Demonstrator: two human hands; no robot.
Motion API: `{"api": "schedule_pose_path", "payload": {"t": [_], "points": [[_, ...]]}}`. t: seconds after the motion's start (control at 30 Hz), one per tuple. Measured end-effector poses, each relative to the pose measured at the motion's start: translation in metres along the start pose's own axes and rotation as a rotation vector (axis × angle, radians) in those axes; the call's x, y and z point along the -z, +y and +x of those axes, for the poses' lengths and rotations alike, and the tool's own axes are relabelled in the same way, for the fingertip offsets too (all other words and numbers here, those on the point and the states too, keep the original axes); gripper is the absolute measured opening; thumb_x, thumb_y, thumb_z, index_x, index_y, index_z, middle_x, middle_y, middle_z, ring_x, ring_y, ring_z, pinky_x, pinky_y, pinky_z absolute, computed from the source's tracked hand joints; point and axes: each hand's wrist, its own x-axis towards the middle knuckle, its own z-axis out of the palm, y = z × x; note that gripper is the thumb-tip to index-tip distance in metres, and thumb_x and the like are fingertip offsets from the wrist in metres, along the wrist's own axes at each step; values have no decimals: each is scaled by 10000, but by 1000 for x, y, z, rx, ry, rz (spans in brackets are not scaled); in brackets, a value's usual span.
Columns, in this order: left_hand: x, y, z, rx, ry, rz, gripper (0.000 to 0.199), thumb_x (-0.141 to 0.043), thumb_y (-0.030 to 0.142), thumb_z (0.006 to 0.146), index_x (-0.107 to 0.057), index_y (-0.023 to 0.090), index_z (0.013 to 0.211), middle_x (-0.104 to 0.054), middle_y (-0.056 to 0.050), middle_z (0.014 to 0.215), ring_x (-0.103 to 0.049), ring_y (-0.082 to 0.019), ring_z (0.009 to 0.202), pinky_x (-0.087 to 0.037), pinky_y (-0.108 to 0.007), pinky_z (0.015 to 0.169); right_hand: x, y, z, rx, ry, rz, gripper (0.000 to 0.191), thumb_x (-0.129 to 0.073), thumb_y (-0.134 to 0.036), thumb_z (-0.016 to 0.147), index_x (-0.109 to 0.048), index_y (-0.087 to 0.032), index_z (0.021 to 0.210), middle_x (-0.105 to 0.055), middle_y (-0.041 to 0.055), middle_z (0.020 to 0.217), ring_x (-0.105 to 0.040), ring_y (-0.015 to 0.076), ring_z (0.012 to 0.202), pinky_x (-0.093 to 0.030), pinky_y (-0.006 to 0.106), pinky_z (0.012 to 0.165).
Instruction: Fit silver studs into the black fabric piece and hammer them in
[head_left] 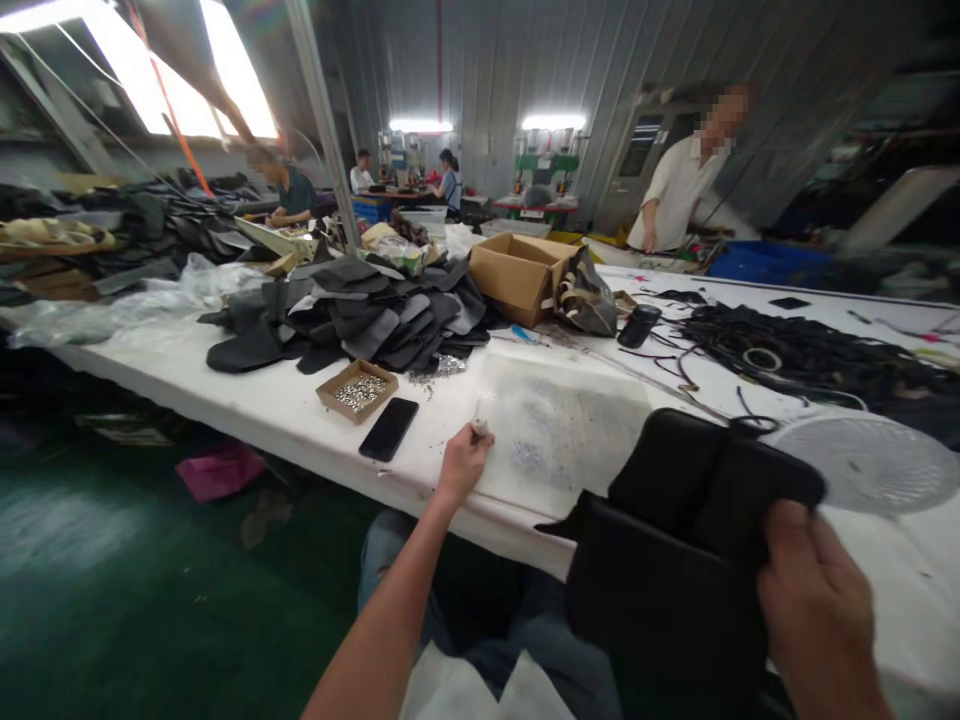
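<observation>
My right hand [817,590] grips a black leather-like piece [667,600] by its right edge. It has several flat panels or flaps and hangs over the table's front edge. My left hand [463,462] is closed at the left edge of a translucent work mat [570,425]. Its fingertips pinch around something small and pale that I cannot make out. Left of that hand lie a black phone [388,429] and a small cardboard tray [357,390] of shiny metal bits. More metal bits [450,367] are scattered behind the phone.
A heap of dark cut pieces [360,310] and a cardboard box [517,275] stand behind. At right lie a white round fan-like grille [870,460] and a pile of black straps [832,350]. A person [679,185] stands across the table; others sit farther back.
</observation>
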Motion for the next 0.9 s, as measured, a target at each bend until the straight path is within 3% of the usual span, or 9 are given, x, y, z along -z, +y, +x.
{"api": "schedule_pose_path", "payload": {"t": [0.1, 0.2, 0.27, 0.43, 0.63, 0.73, 0.8, 0.9], "points": [[-2, -2, 1, -9, 0, 7, 119, -681, 335, 1025, -721, 246, 958, -831, -72, 976, -767, -248, 939, -558, -350, 877, -26, 26, 3, -62, -277, -41, 561, -526, -751, 1032, -786, -268, 1146, -819, 153, 1123, -761, 417, 1098, -614, 539, 870], [-3, -4, 2, -22, 4, 21, 114, -678, 335, 1026, -714, 250, 960, -828, -72, 972, -767, -255, 931, -556, -357, 863, -66, 44, 11, 26, -449, -243, 498, -405, -661, 1077, -674, -270, 926, -796, 125, 936, -763, 350, 964, -582, 458, 837], [-3, -4, 2, -30, 2, 29, 107, -678, 330, 1024, -715, 251, 962, -831, -73, 980, -767, -256, 934, -560, -361, 866, -89, 50, 16, 53, -498, -422, 429, -367, -549, 1108, -606, -276, 879, -770, 117, 862, -751, 319, 871, -539, 413, 780], [-3, -3, 2, -40, -5, 44, 117, -667, 332, 1031, -724, 252, 967, -835, -71, 1003, -772, -254, 964, -559, -364, 896, -121, 50, 24, 76, -509, -568, 417, -350, -438, 1158, -672, -205, 1029, -793, 193, 942, -777, 339, 897, -500, 409, 767], [-4, -6, 2, -35, -4, 53, 116, -670, 338, 1043, -717, 246, 991, -836, -70, 1009, -778, -252, 968, -564, -374, 938, -122, 36, 31, 72, -467, -712, 555, -330, -506, 1180, -683, -87, 1271, -769, 260, 940, -778, 427, 884, -520, 485, 761], [-5, -6, 2, -35, -6, 55, 125, -669, 345, 1050, -716, 244, 995, -833, -70, 1015, -780, -249, 978, -561, -369, 938, -115, 26, 32, 237, -330, -746, 544, -431, -523, 1160, -678, -70, 1333, -749, 318, 1164, -750, 465, 1047, -558, 534, 839], [-6, -6, 2, -34, -7, 58, 126, -668, 346, 1052, -711, 244, 993, -832, -67, 1013, -781, -246, 978, -561, -365, 928, -115, 24, 32, 416, -259, -640, 470, -454, -469, 1159, -684, -111, 1358, -719, 286, 1319, -703, 442, 1199, -568, 549, 978], [-9, -5, 3, -30, 3, 61, 138, -679, 357, 1044, -711, 239, 979, -833, -63, 992, -785, -245, 960, -560, -361, 901, -128, 28, 32, 569, -356, -361, 375, -446, -387, 1162, -707, -183, 1337, -720, 189, 1355, -682, 359, 1252, -551, 512, 1113]]}}
